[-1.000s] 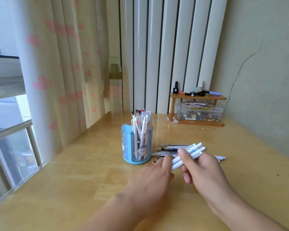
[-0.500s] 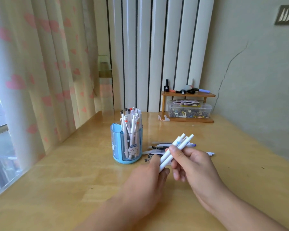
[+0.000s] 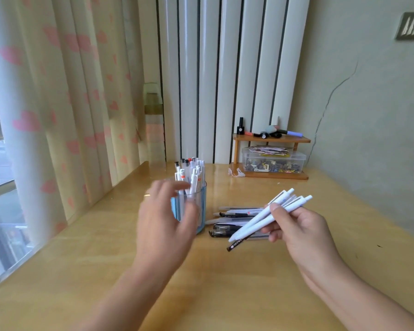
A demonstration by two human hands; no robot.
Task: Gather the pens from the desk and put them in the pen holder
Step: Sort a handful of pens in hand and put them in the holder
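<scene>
Head view: right hand (image 3: 301, 231), centre right, has its grip closed on a bunch of white pens (image 3: 270, 215), tips angled down toward the holder (image 3: 200, 206). Left hand (image 3: 164, 218), grip wide, reaches to steady it, centre frame. More pens (image 3: 234, 215) wait on the table (image 3: 81, 247).

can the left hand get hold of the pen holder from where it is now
Probably yes. The left hand is open right in front of the blue pen holder with nothing between them; the right hand holds white pens off to the side.
</scene>
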